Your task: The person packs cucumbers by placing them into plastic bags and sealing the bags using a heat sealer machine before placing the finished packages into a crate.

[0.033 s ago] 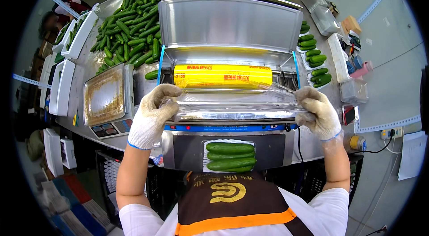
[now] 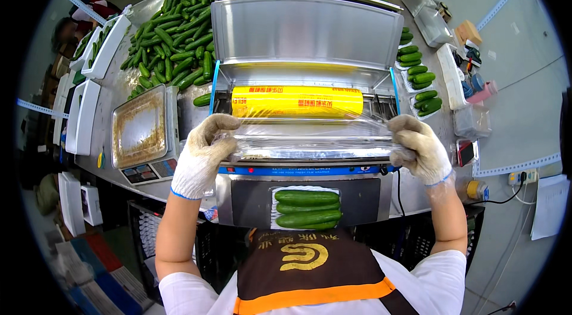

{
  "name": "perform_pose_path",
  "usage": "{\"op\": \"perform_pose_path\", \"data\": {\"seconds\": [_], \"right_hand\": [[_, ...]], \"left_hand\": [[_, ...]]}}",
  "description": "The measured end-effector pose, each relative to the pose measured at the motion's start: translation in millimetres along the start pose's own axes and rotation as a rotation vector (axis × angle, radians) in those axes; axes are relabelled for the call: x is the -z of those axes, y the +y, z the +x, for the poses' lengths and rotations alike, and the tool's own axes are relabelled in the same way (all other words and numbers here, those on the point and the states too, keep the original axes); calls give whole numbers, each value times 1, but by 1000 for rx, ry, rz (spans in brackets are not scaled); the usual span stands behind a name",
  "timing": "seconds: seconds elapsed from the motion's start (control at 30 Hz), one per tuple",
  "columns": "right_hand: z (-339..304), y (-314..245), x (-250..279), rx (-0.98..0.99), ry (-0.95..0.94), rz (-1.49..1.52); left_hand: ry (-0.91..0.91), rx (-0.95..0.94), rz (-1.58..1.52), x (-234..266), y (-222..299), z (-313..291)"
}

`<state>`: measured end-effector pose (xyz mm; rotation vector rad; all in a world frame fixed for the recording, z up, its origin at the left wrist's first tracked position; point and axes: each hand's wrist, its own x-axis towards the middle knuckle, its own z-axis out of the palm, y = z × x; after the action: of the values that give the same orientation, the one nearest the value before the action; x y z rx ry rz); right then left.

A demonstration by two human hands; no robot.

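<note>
At left: left hand (image 2: 208, 151), gloved, pinched on edge of clear film (image 2: 310, 129). Between hands, in front of yellow roll (image 2: 298, 101): same film, stretched across. Looks featherlight, limp, clingy, easily torn; best held by both side edges. At right: right hand (image 2: 422, 145), gloved, pinched on opposite edge. Hard to make out: film outline amid glare, exact fingertip contact.

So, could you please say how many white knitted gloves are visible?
2: one white knitted glove on the left hand, the other on the right hand, both holding clear plastic film; others may be hidden.
</note>
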<state>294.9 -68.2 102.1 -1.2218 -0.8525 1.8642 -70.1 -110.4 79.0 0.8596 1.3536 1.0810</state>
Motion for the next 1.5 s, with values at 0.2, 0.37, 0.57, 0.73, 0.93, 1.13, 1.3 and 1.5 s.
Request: {"op": "perform_pose_path", "data": {"seconds": [0.2, 0.37, 0.57, 0.73, 0.93, 1.13, 1.3, 1.5], "right_hand": [[0, 36, 0, 58, -92, -758], [-10, 92, 10, 375, -222, -1677], [-13, 61, 6, 80, -571, -1818], [59, -32, -26, 795, -97, -1462], [211, -109, -27, 1177, 550, -1673], [266, -119, -17, 767, 497, -1955], [268, -125, -24, 651, 373, -1831], [255, -121, -29, 782, 387, -1825]], "left_hand": [[7, -40, 314, 13, -36, -25], [153, -605, 1363, 9, -104, -36], [24, -450, 1221, 20, -103, -45], [321, -469, 800, 39, -56, -10], [316, -136, 619, 7, -62, 123], [301, 221, 355, 4, -91, 172], [313, 204, 518, 9, -106, 182], [315, 144, 394, 17, -127, 192]]}}
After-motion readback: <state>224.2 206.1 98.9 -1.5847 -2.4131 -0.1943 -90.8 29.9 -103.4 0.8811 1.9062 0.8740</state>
